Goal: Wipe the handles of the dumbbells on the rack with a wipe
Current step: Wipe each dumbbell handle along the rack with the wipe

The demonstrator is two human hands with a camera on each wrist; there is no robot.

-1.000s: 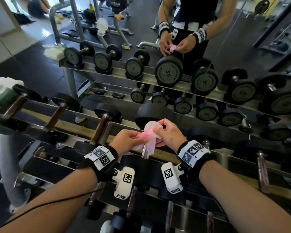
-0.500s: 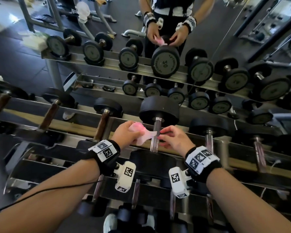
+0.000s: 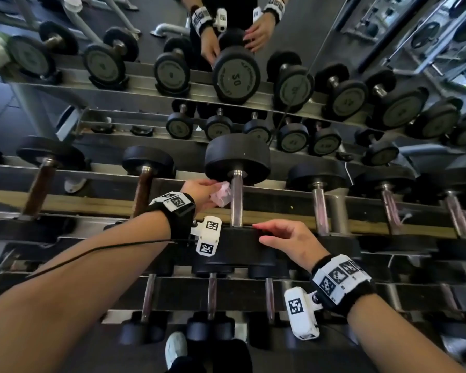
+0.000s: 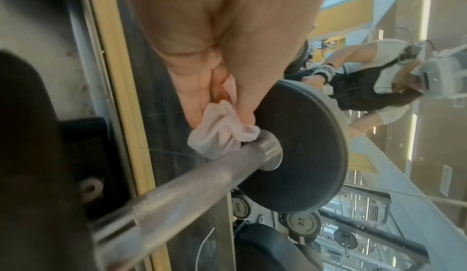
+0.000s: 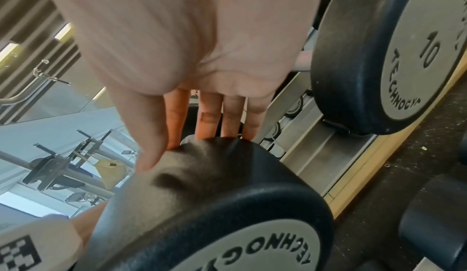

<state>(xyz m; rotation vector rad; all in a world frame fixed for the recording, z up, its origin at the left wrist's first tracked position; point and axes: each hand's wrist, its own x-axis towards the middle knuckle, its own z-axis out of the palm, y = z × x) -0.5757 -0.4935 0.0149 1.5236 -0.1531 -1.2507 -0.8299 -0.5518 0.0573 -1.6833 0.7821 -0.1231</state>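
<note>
A black dumbbell with a bare metal handle point(image 3: 236, 203) point(image 4: 202, 183) lies front to back on the top shelf of the rack point(image 3: 280, 208). My left hand point(image 3: 199, 191) point(image 4: 227, 65) pinches a crumpled pink wipe point(image 3: 221, 196) point(image 4: 222, 129) against the far end of that handle, next to the far head point(image 3: 237, 157) point(image 4: 298, 145). My right hand point(image 3: 285, 239) point(image 5: 192, 75) lies with straight fingers on top of the near head point(image 3: 240, 246) point(image 5: 220, 195) and holds nothing.
More dumbbells stand left and right on the same shelf point(image 3: 319, 203) point(image 3: 143, 192), and smaller ones on the shelf below point(image 3: 211, 294). A mirror behind the rack repeats the dumbbells and my hands point(image 3: 236, 74). My shoe point(image 3: 176, 351) shows at the rack's foot.
My right hand let go of the wipe and dropped back onto the near head. The left hand carried the wipe to the far end of the handle. My head tipped further down.
</note>
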